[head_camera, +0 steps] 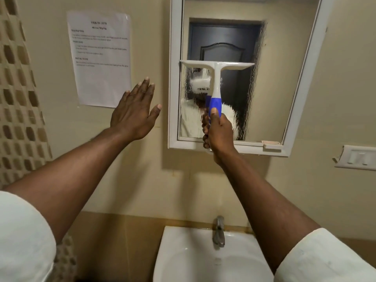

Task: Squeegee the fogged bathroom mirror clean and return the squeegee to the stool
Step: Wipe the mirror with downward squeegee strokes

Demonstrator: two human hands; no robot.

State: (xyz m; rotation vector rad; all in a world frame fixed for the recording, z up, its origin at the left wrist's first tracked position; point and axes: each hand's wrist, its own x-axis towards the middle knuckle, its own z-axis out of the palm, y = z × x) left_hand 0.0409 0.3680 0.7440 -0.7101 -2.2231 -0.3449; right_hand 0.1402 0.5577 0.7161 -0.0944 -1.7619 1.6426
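A white-framed mirror (284,64) hangs on the beige wall. Its upper part is clear and reflects a dark door; the lower left and a streaky band down the right are still fogged and wet. A white squeegee with a blue grip (216,78) lies with its blade flat across the glass at mid-height. My right hand (217,132) is closed around the blue handle, thumb up along it. My left hand (135,112) is raised beside the mirror's left frame, fingers spread, holding nothing. The stool is out of view.
A printed paper sheet (101,58) is taped to the wall left of the mirror. Below are a white sink (173,259) and a metal tap (218,231). A switch plate (358,157) sits at the right, and a patterned curtain (18,98) hangs at the left.
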